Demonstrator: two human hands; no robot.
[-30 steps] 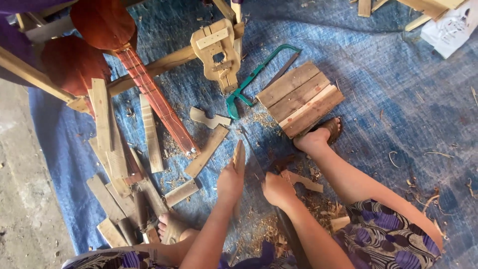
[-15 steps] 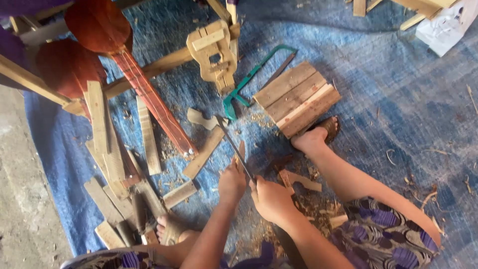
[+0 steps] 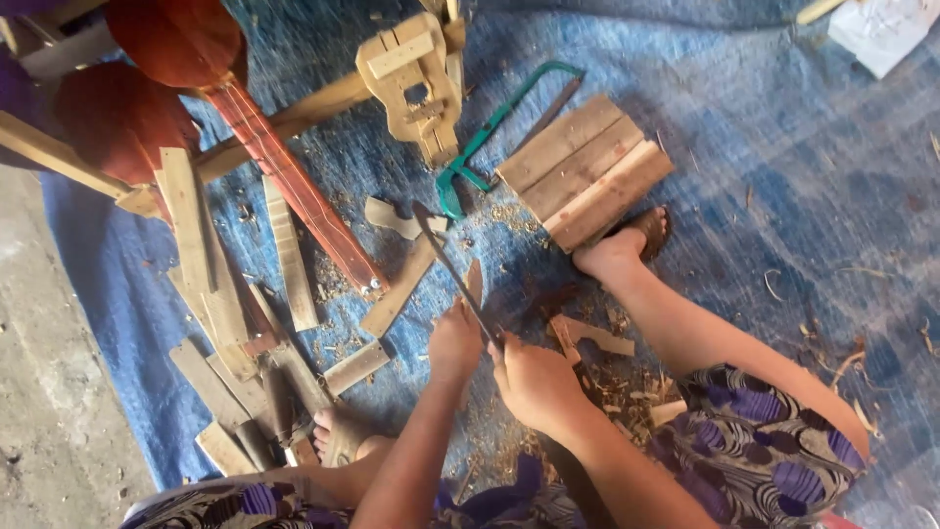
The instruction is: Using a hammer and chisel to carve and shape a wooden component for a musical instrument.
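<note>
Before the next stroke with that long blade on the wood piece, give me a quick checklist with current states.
1. Right hand gripping the blade: ok.
2. Left hand steadying the wood piece: ok.
3. Left hand's fingers away from the blade's edge: not ok, they sit right beside it.
4. Right foot out of the blade's line: ok, off to the side by the plank stack.
5. Blade sharpness: cannot tell.
6. Green saw out of the way: ok.

One possible package — white, boxy, with faint markings (image 3: 883, 29) — top right corner on the blue tarp (image 3: 764, 147), partly cut off.
</note>
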